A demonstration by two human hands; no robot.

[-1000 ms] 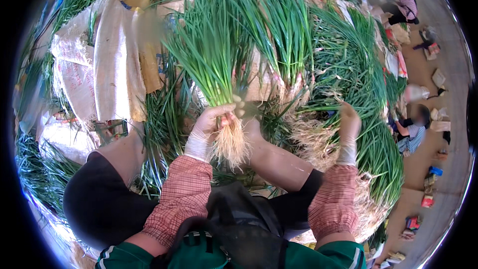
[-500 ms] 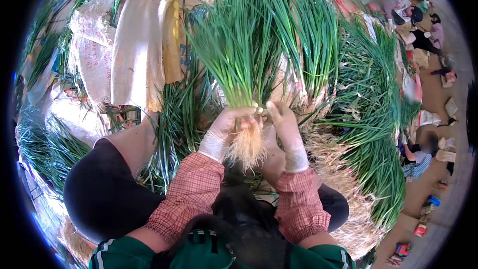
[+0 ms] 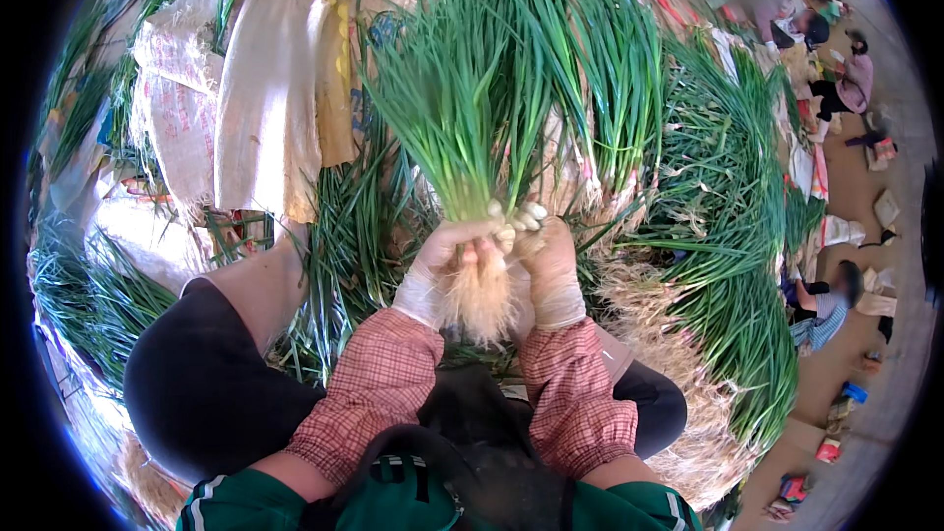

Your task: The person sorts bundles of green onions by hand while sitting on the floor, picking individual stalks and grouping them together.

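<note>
My left hand [image 3: 450, 254], in a thin whitish glove, is wrapped round a bunch of green onions [image 3: 447, 128] just above the roots. The leaves fan out away from me, and pale stringy roots [image 3: 482, 295] hang below the fist toward my lap. My right hand [image 3: 551, 261], gloved too, is against the right side of the bunch at the stalk bases. Its fingers are curled in, and what they hold, if anything, is hidden. Beyond the bunch, more green onions [image 3: 619, 88] lie with their pinkish bases toward me.
A long heap of green onions [image 3: 728, 265] lies close on my right, roots inward. Woven sacks [image 3: 265, 98] drape at the far left, with loose leaves [image 3: 354, 226] below them. My bent knees [image 3: 211, 374] flank the work. Other people [image 3: 831, 305] sit along the right side.
My right hand has turned and its fingers have curled in against the stalk bases. The bunch in my left hand has shifted slightly left, and its roots hang closer together.
</note>
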